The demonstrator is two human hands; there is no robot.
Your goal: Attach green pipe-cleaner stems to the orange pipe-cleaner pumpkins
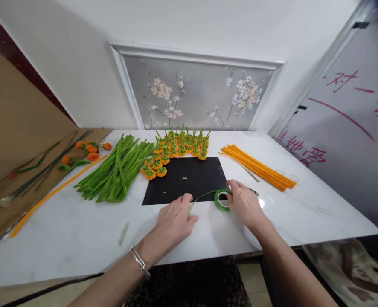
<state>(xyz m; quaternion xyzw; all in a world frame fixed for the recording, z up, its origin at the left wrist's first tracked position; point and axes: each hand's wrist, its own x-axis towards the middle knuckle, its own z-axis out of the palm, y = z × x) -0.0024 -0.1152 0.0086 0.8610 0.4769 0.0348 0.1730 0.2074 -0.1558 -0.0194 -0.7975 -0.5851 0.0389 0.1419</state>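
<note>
My right hand grips a roll of green floral tape by its right side, above the table's front part. A strip of that tape runs leftward from the roll to my left hand, which pinches its free end between thumb and fingers. Both hands are at the front edge of a black mat, which has a few small scraps on it. Along the mat's back and left edges stand many small orange pipe-cleaner flowers, heads down with green stems pointing up. Behind my right hand, a thin tool is partly hidden.
Green pipe cleaners lie heaped on the left, beside a single orange pipe cleaner. Finished-looking orange flowers rest at the far left. A bundle of orange pipe cleaners lies on the right. A wall stands behind the white table.
</note>
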